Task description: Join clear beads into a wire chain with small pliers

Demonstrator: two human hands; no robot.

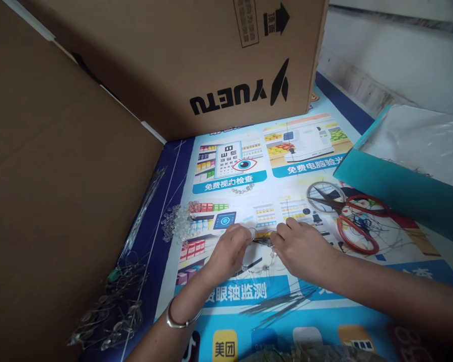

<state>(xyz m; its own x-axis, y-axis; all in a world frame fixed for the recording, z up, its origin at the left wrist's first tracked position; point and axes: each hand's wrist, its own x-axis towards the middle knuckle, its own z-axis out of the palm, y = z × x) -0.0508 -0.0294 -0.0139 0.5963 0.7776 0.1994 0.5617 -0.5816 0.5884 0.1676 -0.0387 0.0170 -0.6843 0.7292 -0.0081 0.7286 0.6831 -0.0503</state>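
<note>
My left hand (232, 246), with a bracelet on its wrist, is closed in a pinch on a thin wire. Facing it, my right hand (302, 246) is also closed, its fingertips curled down. A short dark metal piece (262, 242) bridges the small gap between them; I cannot tell whether it is a tool's tip or twisted wire. Clear beads on a strand (262, 269) hang or lie just below the fingers. A heap of clear beads (179, 221) lies left of my hands, and a small beaded ring (242, 189) rests beyond them.
Red-handled scissors (358, 221) lie on a wire coil at right, beside a teal box (403, 176). Cut wires (277, 304) are nearest me. Wire bundles (141, 216) and a tangle of beaded wire pieces (113, 306) lie at left. Cardboard (226, 55) walls off the back and left.
</note>
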